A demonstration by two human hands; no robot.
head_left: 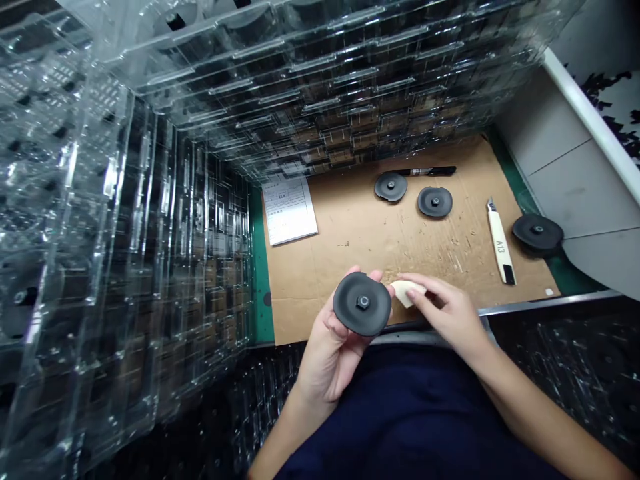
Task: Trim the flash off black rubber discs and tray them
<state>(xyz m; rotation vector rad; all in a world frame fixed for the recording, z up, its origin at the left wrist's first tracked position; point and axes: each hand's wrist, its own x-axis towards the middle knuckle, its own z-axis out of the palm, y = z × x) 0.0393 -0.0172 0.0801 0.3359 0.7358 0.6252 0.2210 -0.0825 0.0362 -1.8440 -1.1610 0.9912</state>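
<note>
A black rounded rubber disc (354,313) with a metal nut at its centre rests in the fingers of my left hand (330,353), its nut side facing up. My right hand (450,313) pinches a small cream-coloured pad (404,293), perhaps a sponge or folded cloth, at the disc's right edge. Whether the pad touches the disc I cannot tell. Beyond my hands, two similar discs lie on the cardboard sheet (340,267): one on the left (384,189) and one on the right (429,205).
Stacked clear plastic trays (320,87) wall off the back and left. On the cardboard are a printed paper (290,223), a black marker (433,171) and a cream utility knife (499,243) with its blade out. More discs (530,233) sit by the grey right-hand wall (570,180).
</note>
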